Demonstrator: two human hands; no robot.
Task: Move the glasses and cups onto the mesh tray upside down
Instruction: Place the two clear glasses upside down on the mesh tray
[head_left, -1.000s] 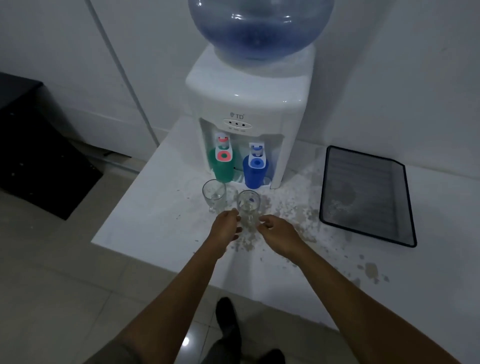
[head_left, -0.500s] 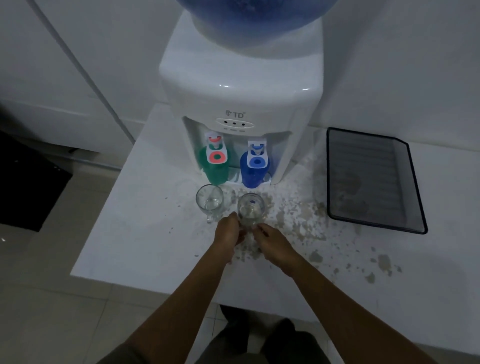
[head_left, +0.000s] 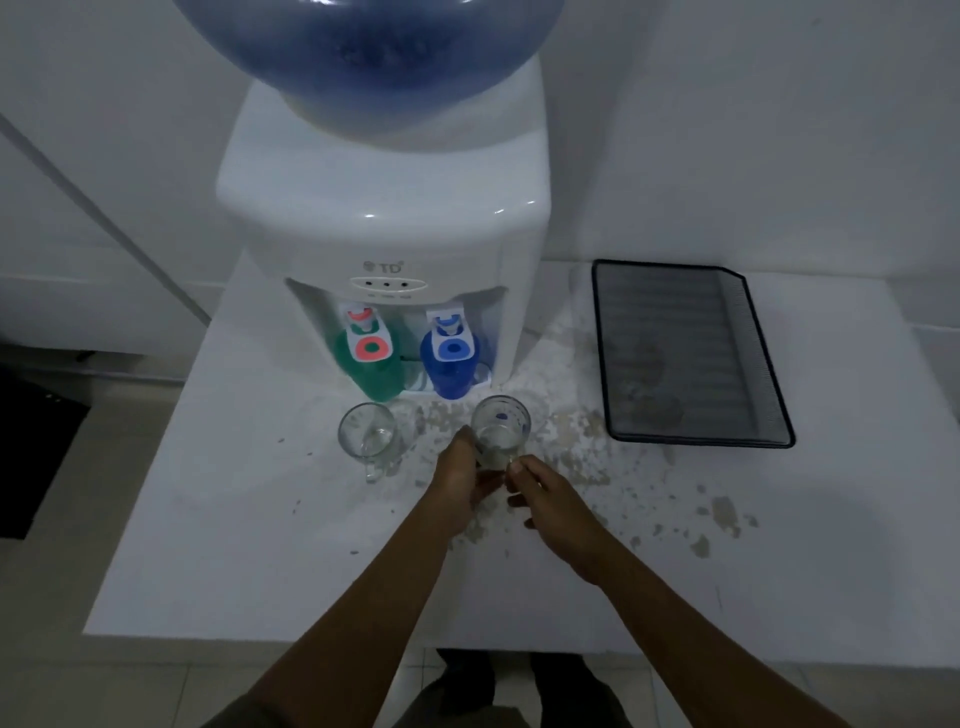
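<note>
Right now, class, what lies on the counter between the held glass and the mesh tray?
Head view: no object, only flaked, stained counter between the glass and mesh tray.

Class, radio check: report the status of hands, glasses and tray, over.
Both hands, left and right, closing on right glass, upright, grip unconfirmed. Left glass, green cup, blue cup untouched. Mesh tray holds nothing; path clear.

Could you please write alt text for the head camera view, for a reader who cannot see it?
Both hands, left hand and right hand, close on an upright glass before a water dispenser. A second glass mug stands left; an empty mesh tray lies right.
</note>
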